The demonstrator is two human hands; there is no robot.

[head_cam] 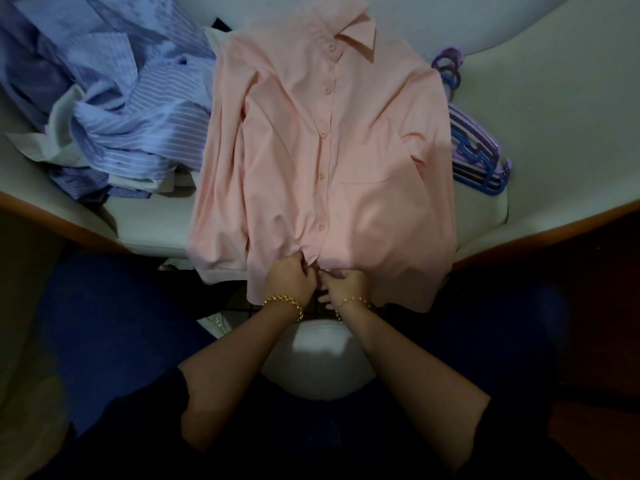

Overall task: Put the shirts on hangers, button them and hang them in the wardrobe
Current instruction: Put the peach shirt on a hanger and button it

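Both hands, left hand [290, 278] and right hand [346, 284], pinch the pink shirt [363, 140] at its hem placket (fingers curled into cloth)

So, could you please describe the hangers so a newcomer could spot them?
Find the white surface, where a pink button-up shirt lies spread in the middle. At its right edge lies the stack of purple and blue plastic hangers, the only hard, non-fabric items there.
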